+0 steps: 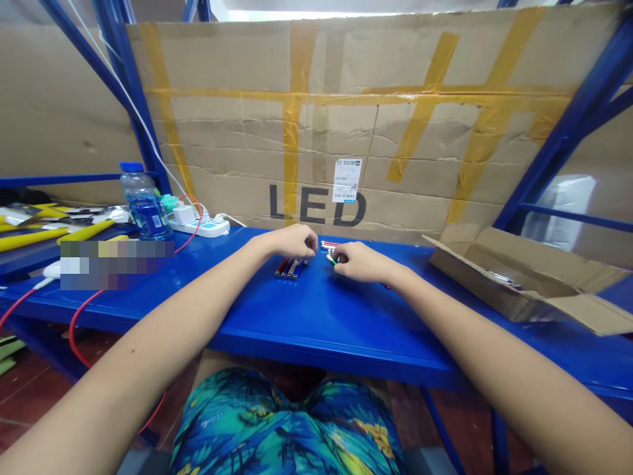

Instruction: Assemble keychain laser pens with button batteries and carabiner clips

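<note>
The blue tabletop [306, 313] is looking smooth; a nudged cylinder could be rolling away. At three o'clock from the right hand [363, 262], an open cardboard box [487, 287] is lying with flaps outspread, exposed to a stray forearm. Between nine and ten o'clock from the left hand [297, 242], a blue-capped bottle [147, 210] is standing just beside a white power strip [212, 229]; a knock could be sending any contents toward the sockets. The left hand is curling narrow; whether it is holding anything, I cannot tell. Near its six o'clock, a row of slim cylinders [291, 268] is lying; a dropping wrist could be scattering it. The right hand is pinching a green-ended cylinder [331, 260]; fingertip slippage could be causing a drop.
</note>
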Demonstrator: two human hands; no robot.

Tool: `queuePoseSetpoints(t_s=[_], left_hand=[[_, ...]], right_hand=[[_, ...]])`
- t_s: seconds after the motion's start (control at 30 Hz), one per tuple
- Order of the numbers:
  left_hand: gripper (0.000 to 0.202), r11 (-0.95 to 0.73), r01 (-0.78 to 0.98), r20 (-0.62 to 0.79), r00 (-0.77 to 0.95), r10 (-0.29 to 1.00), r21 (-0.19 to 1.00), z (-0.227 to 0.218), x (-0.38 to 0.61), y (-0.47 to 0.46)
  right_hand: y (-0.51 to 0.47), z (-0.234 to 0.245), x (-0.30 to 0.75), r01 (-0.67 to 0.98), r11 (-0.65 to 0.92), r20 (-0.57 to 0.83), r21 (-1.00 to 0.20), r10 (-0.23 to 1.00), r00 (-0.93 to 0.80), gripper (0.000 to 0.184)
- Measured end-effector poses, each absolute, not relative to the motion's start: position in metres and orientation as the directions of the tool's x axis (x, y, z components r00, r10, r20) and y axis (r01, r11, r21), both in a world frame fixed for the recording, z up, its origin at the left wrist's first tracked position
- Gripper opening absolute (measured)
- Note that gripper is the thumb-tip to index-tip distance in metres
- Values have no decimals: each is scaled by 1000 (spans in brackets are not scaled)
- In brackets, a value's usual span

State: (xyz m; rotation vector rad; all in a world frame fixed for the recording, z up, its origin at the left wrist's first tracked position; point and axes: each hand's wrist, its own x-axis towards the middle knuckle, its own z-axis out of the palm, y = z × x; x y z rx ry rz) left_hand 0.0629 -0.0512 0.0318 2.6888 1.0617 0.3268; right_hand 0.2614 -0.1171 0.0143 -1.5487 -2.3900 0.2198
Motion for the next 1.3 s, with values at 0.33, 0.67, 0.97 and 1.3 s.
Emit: queuePoseSetpoints(t_s=[0.33,0.67,0.97,1.3], left_hand=[[11,-710,652,58,724,687,264,16,72,-52],[25,-804,591,315,753,578,64,4,100,-63],[31,-839,544,213,822,527,-24,-3,117,-52],[27,-795,596,147,781,607,116,2,112,-55]], right_hand=[[-110,23,275,905,347,240,-247,926,-290,11],[-104,34,295,927,307,302,-216,924,-236,5],[-103,30,295,905,351,294,-239,915,-277,7],[-103,29,296,878,408,260,-250,902,-345,22]])
